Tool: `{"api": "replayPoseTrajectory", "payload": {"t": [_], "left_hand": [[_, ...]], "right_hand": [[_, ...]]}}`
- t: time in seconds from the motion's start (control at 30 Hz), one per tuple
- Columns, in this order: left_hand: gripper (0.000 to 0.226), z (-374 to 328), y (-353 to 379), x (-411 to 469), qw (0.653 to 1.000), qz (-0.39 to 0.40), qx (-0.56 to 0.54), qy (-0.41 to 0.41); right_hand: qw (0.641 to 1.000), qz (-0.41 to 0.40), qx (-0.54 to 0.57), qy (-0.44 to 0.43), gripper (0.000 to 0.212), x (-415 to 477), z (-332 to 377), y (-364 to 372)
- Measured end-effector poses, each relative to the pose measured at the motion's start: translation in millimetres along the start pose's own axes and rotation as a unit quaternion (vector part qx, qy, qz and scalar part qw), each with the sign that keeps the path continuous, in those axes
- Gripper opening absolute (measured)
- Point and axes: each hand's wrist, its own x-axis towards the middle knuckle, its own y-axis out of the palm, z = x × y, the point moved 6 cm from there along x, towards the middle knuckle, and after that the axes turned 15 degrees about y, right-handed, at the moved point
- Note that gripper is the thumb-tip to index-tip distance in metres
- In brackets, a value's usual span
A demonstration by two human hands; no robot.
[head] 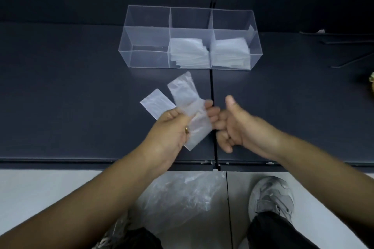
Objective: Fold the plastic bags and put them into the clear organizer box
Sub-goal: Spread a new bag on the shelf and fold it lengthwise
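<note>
Head view, organizer: the clear organizer box [147,59] stands on the dark shelf [60,91] and has three compartments side by side.
Head view, done so far: a stack of folded bags [188,52] fills the box's middle compartment, and a second stack [229,51] fills its right one. No bags show in the left compartment.
Head view, bag in hand: just in front of the box, the left hand [172,127] grips a long, narrow plastic bag [185,97] by its middle, thumb over it and fingers behind. It looks folded lengthwise only and is not yet as short as the packed ones.
Head view, right hand: the right hand [232,125] is just beside the left, its fingers curled and thumb raised. No bag shows in it.
Head view, waiting piece: a flat folded bag [154,105] lies on the shelf in front of the box, under the held bag's left side and not yet packed.
Head view, still to do: a heap of loose plastic bags [182,198] lies on the floor, well in front of the box and below the shelf edge. I judge the task about two thirds done.
Head view, writing: no brand, label or readable text shows on the box or the bags.
</note>
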Motion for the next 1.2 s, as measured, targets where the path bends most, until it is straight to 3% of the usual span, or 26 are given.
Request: {"api": "replayPoseTrajectory", "payload": {"t": [0.07, 0.2, 0.33, 0.47, 0.53, 0.57, 0.6, 0.67, 0.7, 0.77, 0.87, 1.03, 1.1, 1.2], "left_hand": [[0.033, 3.5, -10.0, 4.8, 0.998, -0.013, -0.049, -0.023], [0.027, 18.7, -44.2, 13.1, 0.994, -0.086, -0.008, -0.068], [0.025, 15.5, -75.5, 26.9, 0.985, -0.15, 0.048, -0.068], [0.023, -6.9, -97.0, 42.7, 0.972, -0.199, 0.124, -0.006], [0.023, -20.8, -103.6, 43.1, 0.956, -0.223, 0.172, 0.075], [0.022, -32.2, -105.6, 38.7, 0.932, -0.231, 0.238, 0.147], [0.023, -44.5, -100.2, 30.9, 0.89, -0.216, 0.333, 0.226], [0.025, -49.3, -69.4, 9.2, 0.783, -0.095, 0.503, 0.353], [0.029, -37.3, -51.6, -2.5, 0.752, -0.01, 0.545, 0.369], [0.056, -3.3, -27.0, -23.7, 0.724, 0.133, 0.589, 0.335], [0.079, 27.1, -20.2, -35.6, 0.707, 0.194, 0.621, 0.277], [0.046, 15.1, -26.4, -27.0, 0.686, 0.119, 0.632, 0.341], [0.031, 8.4, -28.1, -25.6, 0.691, 0.097, 0.617, 0.363], [0.034, 1.6, -34.6, -21.0, 0.739, 0.072, 0.579, 0.336]], "right_hand": [[0.998, -0.052, -0.04, 0.022, 0.052, 13.2, -12.1, -0.9], [0.979, -0.183, -0.085, 0.041, 0.007, 22.9, -25.7, -12.9], [0.967, -0.233, -0.084, 0.054, 0.006, 23.2, -28.7, -16.4], [0.965, -0.244, -0.057, 0.078, 0.009, 24.7, -27.3, -18.3], [0.964, -0.247, -0.04, 0.091, 0.01, 26.0, -25.7, -19.6], [0.963, -0.248, -0.037, 0.097, 0.01, 26.8, -24.7, -19.8], [0.962, -0.249, -0.035, 0.103, 0.01, 27.5, -24.0, -19.8], [0.961, -0.252, -0.03, 0.109, 0.01, 28.7, -22.7, -19.4], [0.961, -0.253, -0.027, 0.11, 0.01, 28.7, -21.9, -19.0], [0.96, -0.253, -0.015, 0.114, 0.01, 27.7, -21.3, -19.0], [0.958, -0.247, 0.016, 0.141, 0.007, 22.5, -21.9, -17.5], [0.965, -0.196, 0.1, 0.141, 0.008, 7.0, -11.8, -12.7], [0.97, -0.205, 0.072, 0.113, 0.011, 2.3, -3.6, -16.3], [0.965, -0.245, -0.085, 0.028, 0.036, -0.8, 12.3, -27.0]]}}
